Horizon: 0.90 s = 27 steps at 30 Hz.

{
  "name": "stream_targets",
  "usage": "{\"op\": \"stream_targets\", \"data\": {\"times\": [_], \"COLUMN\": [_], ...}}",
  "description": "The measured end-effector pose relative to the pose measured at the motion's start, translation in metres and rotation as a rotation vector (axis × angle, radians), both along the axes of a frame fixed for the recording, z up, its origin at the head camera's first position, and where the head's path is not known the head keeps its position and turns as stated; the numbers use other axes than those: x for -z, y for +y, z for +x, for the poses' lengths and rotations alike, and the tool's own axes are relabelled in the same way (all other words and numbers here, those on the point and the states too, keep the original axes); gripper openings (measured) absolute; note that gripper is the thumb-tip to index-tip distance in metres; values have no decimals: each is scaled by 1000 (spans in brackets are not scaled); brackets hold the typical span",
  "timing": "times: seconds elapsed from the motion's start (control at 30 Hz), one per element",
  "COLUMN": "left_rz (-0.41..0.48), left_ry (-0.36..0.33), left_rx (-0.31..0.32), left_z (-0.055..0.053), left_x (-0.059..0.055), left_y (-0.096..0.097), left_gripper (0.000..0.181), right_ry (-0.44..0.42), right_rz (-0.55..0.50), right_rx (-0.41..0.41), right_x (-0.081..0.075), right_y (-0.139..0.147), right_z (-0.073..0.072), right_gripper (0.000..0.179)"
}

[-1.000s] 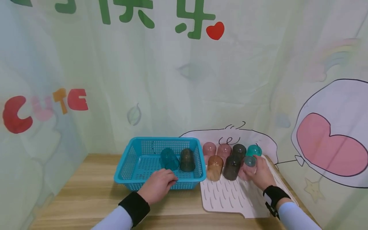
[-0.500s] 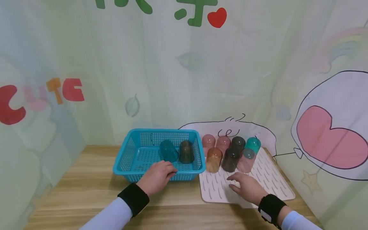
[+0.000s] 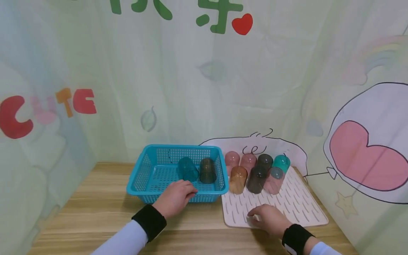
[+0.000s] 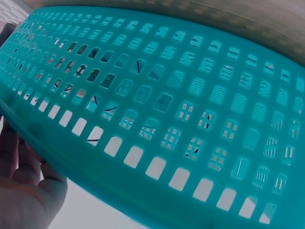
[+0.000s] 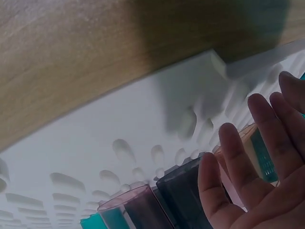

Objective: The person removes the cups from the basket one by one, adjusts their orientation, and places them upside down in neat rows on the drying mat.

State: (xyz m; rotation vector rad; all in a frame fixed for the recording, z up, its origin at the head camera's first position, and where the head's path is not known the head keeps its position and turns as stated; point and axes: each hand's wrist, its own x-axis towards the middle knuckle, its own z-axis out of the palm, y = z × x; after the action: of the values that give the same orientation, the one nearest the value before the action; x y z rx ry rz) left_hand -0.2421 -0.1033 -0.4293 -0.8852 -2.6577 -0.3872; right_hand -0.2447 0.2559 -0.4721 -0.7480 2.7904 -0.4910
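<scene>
My left hand (image 3: pixel 174 198) grips the front rim of a blue plastic basket (image 3: pixel 140 177), fingers bent over the edge. Inside it are a teal translucent cup (image 3: pixel 188 169) and a dark brown one. My right hand (image 3: pixel 271 219) holds nothing and hovers over the front of a white ribbed drying mat (image 3: pixel 302 205), fingers loosely bent; the right wrist view shows them spread. Beyond it, cups stand upside down in two rows. In front are an amber cup (image 3: pixel 238 180), a dark grey cup (image 3: pixel 256 180) and a pink cup (image 3: pixel 275 181).
Behind the front row stand two pink cups (image 3: pixel 248 161), a dark cup (image 3: pixel 265 160) and a green cup (image 3: pixel 282 162). The basket's right side is right beside the mat on a wooden table (image 3: pixel 95 219). A printed curtain (image 3: pixel 178 71) hangs behind.
My right hand has let go of the pink cup at the front right and drawn back toward the mat's front edge. My left hand stays at the basket rim.
</scene>
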Motion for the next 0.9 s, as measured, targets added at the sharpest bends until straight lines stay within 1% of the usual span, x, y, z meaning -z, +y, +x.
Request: {"op": "stream_targets", "data": {"times": [0.13, 0.27, 0.37, 0.43, 0.5, 0.53, 0.6, 0.67, 0.77, 0.9], "left_rz": [-1, 5, 29, 53, 75, 87, 120, 157, 201, 204], "left_ry": [-23, -68, -124, -171, -210, -219, -220, -214, -228, -269], "left_rx": [3, -17, -48, -68, -98, -114, -148, -195, -265, -342], "left_z": [0, 2, 2, -1, -6, -8, -13, -19, -32, -54], "left_x": [-2, -6, -10, -13, -16, -17, -21, -27, -37, -47], "left_y": [1, 3, 5, 7, 9, 10, 10, 9, 6, 0], "left_gripper": [14, 13, 12, 13, 14, 14, 14, 13, 16, 29], "right_ry": [-21, -24, 4, 24, 40, 43, 48, 48, 53, 84], "right_rz": [-3, -7, -10, -11, -16, -16, -15, -19, -15, -13], "right_rx": [-27, -21, -42, -61, -84, -86, -90, -90, -87, -100], "right_x": [3, 4, 5, 6, 6, 5, 4, 2, 4, 8], "right_y": [3, 4, 5, 6, 8, 8, 8, 8, 7, 7], "right_z": [2, 5, 5, 5, 5, 6, 7, 8, 9, 9], "right_gripper": [15, 12, 11, 10, 10, 10, 12, 13, 14, 14]}}
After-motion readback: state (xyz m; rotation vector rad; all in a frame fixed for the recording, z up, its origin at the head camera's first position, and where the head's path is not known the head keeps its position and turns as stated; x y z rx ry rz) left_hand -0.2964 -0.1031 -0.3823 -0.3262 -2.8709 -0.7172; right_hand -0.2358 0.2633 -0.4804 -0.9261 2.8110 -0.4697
